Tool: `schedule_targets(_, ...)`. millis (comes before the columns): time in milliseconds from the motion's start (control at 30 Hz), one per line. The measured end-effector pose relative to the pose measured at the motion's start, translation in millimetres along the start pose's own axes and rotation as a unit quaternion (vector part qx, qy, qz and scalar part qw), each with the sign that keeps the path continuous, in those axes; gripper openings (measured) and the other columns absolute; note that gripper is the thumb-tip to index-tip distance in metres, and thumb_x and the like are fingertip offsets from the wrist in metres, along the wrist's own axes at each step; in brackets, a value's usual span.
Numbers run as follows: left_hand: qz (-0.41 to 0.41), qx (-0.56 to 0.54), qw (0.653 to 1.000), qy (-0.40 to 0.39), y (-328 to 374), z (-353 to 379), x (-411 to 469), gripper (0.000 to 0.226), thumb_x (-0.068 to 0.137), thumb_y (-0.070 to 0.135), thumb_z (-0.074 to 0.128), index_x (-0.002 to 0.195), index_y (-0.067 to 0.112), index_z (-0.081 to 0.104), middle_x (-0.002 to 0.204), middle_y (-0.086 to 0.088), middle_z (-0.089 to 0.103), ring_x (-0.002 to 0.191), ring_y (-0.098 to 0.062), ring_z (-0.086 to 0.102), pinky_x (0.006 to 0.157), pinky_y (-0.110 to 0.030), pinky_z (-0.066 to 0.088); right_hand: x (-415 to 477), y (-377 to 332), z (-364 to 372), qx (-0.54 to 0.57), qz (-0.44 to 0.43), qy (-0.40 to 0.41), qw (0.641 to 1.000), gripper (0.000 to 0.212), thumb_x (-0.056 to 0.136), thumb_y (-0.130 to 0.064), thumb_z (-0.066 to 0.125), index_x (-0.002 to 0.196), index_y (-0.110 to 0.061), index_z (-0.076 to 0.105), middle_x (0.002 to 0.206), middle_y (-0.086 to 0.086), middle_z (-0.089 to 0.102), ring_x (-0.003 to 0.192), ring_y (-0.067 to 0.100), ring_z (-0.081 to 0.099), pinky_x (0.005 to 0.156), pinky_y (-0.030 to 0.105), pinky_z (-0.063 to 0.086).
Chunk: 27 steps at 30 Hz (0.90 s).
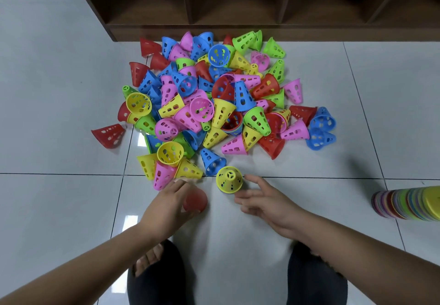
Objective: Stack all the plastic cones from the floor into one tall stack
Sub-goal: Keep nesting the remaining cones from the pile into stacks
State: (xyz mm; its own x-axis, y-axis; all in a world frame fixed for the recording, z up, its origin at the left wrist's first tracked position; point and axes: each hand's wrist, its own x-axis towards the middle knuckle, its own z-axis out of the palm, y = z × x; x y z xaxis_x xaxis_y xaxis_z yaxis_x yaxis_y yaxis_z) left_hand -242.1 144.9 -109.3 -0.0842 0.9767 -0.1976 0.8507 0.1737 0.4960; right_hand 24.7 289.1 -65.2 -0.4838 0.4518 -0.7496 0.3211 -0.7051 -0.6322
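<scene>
Perforated plastic cones (209, 95), glossy floor tiles (59, 90)

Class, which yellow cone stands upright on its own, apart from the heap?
The yellow cone by the fingertips of the right hand. It stands on its wide rim, narrow end up, clear of the pile, whereas the other yellow ones are jumbled in it.

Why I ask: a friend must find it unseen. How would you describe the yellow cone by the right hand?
Start at the big pile of coloured cones on the tiled floor. Just nearer the person, by the right hand, one yellow cone stands alone. Unlike its toppled neighbours, it is upright, narrow end up.
</scene>
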Motion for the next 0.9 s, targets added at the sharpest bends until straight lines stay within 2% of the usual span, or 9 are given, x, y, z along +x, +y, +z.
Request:
schedule_targets(100,-0.010,-0.020,1.000,-0.014,-3.6,2.8,1.8,0.052,0.084,0.048,0.085,0.128,0.030,0.063,0.121,0.012,0.061,0.107,-0.018,0.060,0.084,-0.027,0.050,7.3,-9.1,-7.5,-0.040,-0.010,-0.005,0.999,0.065,0.090,-0.001,0.074,0.144,-0.027,0.051,0.126,0.010,0.073,0.124,0.023,0.069,0.103,0.039,0.058)
schedule_targets(167,-0.008,-0.020,1.000,-0.010,-5.1,2.8,3.2,0.054,0.084,0.048,0.086,0.129,0.030,0.064,0.123,0.012,0.063,0.110,-0.018,0.061,0.086,-0.025,0.049,9.8,-17.2,-14.1,-0.108,-0.018,-0.004,0.994,0.063,0.090,-0.004,0.073,0.144,-0.028,0.051,0.128,0.006,0.071,0.121,0.022,0.070,0.103,0.038,0.058)
schedule_targets(267,0.004,-0.033,0.999,0.015,-1.6,-6.4,5.2,0.054,0.085,0.052,0.085,0.132,0.033,0.066,0.125,0.015,0.065,0.112,-0.014,0.062,0.087,-0.021,0.048,13.5,-39.9,-24.6,-0.234,-0.049,0.027,0.971,0.049,0.095,-0.008,0.069,0.136,-0.032,0.056,0.127,0.000,0.069,0.113,0.024,0.071,0.102,0.046,0.059)
schedule_targets(333,0.012,-0.053,0.998,0.030,6.3,-18.0,7.5,0.053,0.088,0.057,0.080,0.135,0.040,0.063,0.126,0.021,0.064,0.113,-0.006,0.061,0.089,-0.017,0.049,16.7,-61.4,-32.3,-0.296,-0.091,0.061,0.949,0.040,0.095,-0.011,0.068,0.126,-0.035,0.060,0.121,-0.004,0.069,0.107,0.020,0.070,0.098,0.046,0.060)
schedule_targets(467,0.015,-0.084,0.994,0.072,26.0,-41.5,15.7,0.047,0.088,0.056,0.075,0.130,0.043,0.061,0.118,0.025,0.059,0.109,-0.003,0.061,0.085,-0.025,0.055,22.5,-104.0,-46.3,-0.415,-0.187,0.123,0.882,0.031,0.095,-0.014,0.070,0.123,-0.026,0.064,0.106,-0.009,0.068,0.096,0.009,0.066,0.091,0.040,0.060)
schedule_targets(567,0.020,-0.104,0.988,0.109,45.0,-55.5,22.3,0.046,0.088,0.048,0.083,0.129,0.039,0.063,0.117,0.021,0.058,0.107,-0.008,0.062,0.083,-0.028,0.055,27.8,-127.3,-58.7,-0.520,-0.260,0.168,0.796,0.036,0.091,-0.021,0.076,0.125,-0.021,0.065,0.109,-0.009,0.062,0.090,0.009,0.062,0.089,0.039,0.059)
schedule_targets(667,0.030,-0.139,0.981,0.135,67.1,-66.6,30.7,0.045,0.088,0.043,0.086,0.128,0.037,0.064,0.118,0.018,0.059,0.109,-0.010,0.062,0.085,-0.026,0.053,38.6,-144.7,-68.7,-0.600,-0.301,0.180,0.719,0.053,0.085,-0.037,0.082,0.130,-0.022,0.061,0.120,-0.003,0.057,0.105,0.019,0.060,0.090,0.041,0.056)
schedule_targets(800,0.059,-0.153,0.978,0.128,90.0,-66.7,43.9,0.046,0.089,0.042,0.084,0.130,0.035,0.063,0.121,0.015,0.057,0.114,-0.010,0.058,0.091,-0.025,0.052,60.6,-147.8,-68.0,-0.627,-0.274,0.187,0.705,0.070,0.077,-0.054,0.084,0.133,-0.025,0.054,0.124,0.002,0.059,0.112,0.024,0.062,0.089,0.042,0.057)
schedule_targets(900,0.074,-0.122,0.984,0.111,96.7,-59.1,51.9,0.047,0.088,0.043,0.081,0.130,0.031,0.064,0.120,0.013,0.058,0.113,-0.010,0.055,0.092,-0.026,0.051,75.0,-136.0,-64.8,-0.639,-0.277,0.187,0.693,0.072,0.077,-0.053,0.083,0.132,-0.024,0.049,0.125,0.004,0.059,0.109,0.027,0.065,0.084,0.044,0.058)
